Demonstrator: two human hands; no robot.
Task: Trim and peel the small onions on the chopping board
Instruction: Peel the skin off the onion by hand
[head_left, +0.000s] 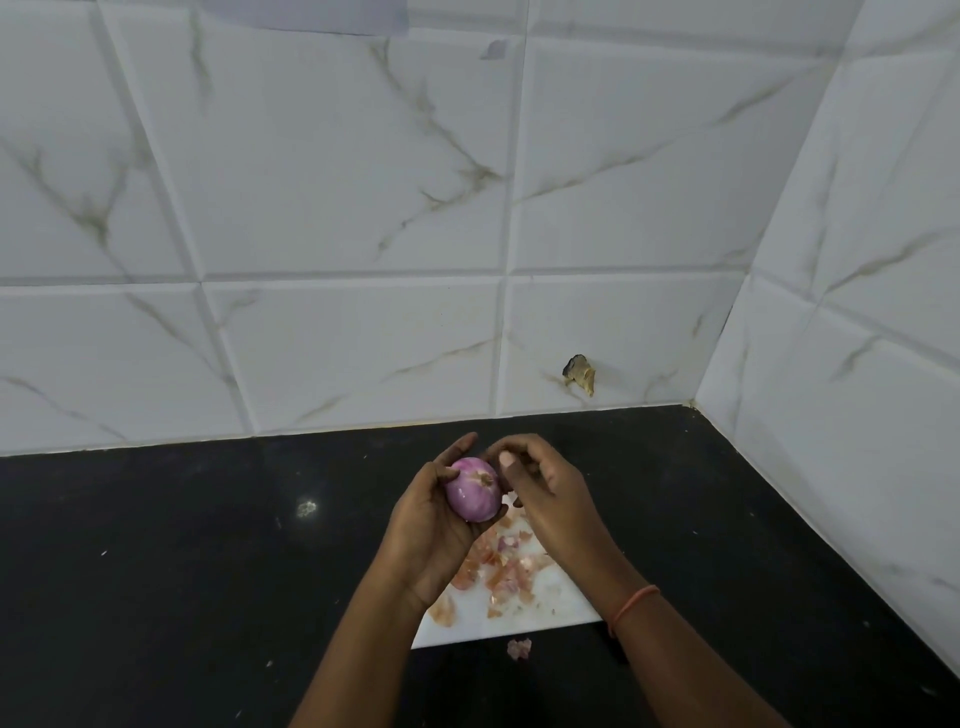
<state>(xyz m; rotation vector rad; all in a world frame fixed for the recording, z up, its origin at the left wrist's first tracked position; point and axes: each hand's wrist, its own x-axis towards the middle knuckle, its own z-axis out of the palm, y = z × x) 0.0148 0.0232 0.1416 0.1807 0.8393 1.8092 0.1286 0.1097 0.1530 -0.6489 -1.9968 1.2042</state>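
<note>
One onion (473, 488) – left hand (431, 525) grips, right hand (540, 483) pinches; one board (561, 603).

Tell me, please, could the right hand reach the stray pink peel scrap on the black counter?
Probably yes: the right hand holds nothing firmly visible, and the peel scrap lies uncovered just off the white board.

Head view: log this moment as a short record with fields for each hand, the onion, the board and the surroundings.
left hand: cradles the onion, fingers curled round it
right hand: at the onion's right side, fingers curled; its grip on any skin is not clear
onion: purple, glossy, mostly peeled, held above the board
board: white, on the black counter
peels: scattered on the board; one scrap on the counter in front of it
wall: white marbled tiles
</note>
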